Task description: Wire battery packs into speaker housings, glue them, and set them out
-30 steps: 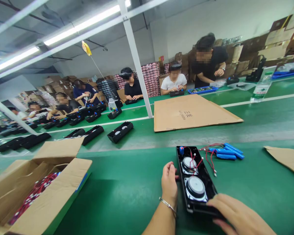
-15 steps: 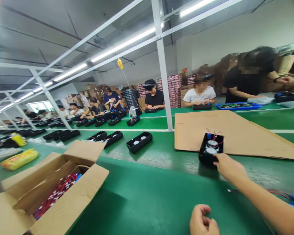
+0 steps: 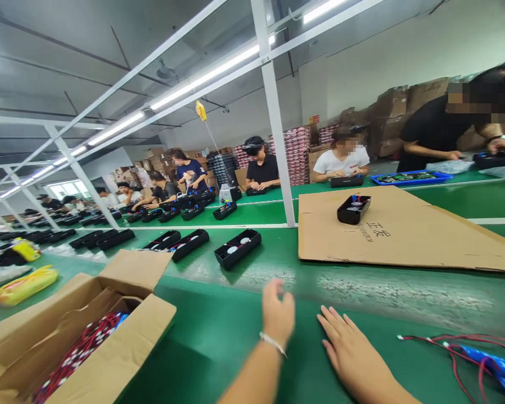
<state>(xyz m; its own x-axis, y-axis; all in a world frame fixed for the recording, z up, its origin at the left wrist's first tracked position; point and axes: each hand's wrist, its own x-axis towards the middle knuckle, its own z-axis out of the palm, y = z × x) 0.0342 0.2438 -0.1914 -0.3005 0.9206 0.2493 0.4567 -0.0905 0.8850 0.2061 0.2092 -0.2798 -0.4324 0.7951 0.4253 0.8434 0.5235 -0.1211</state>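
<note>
My left hand (image 3: 279, 311) reaches forward over the green table, slightly blurred, its fingers loosely bent and apart with nothing in them. Beyond it is the nearest black speaker housing (image 3: 238, 249), open side up, showing two round pale speaker parts. My right hand (image 3: 353, 350) is open, fingers stretched out low over the table, and it holds nothing. Farther off, another black speaker housing (image 3: 353, 209) with red wires and a blue part lies on a flat cardboard sheet (image 3: 408, 241). Blue-wrapped battery packs (image 3: 494, 367) with red and black leads lie to the right.
At the left stands an open cardboard box (image 3: 122, 336) full of red-and-black wired parts. More black housings (image 3: 189, 244) line the table leftward. A white post (image 3: 273, 134) rises midway. Several people work across the table, near a blue tray (image 3: 412, 178).
My right hand has let go of the black speaker housing, which now lies farther back on the cardboard sheet, and has drawn back toward me. My left hand has moved forward and left.
</note>
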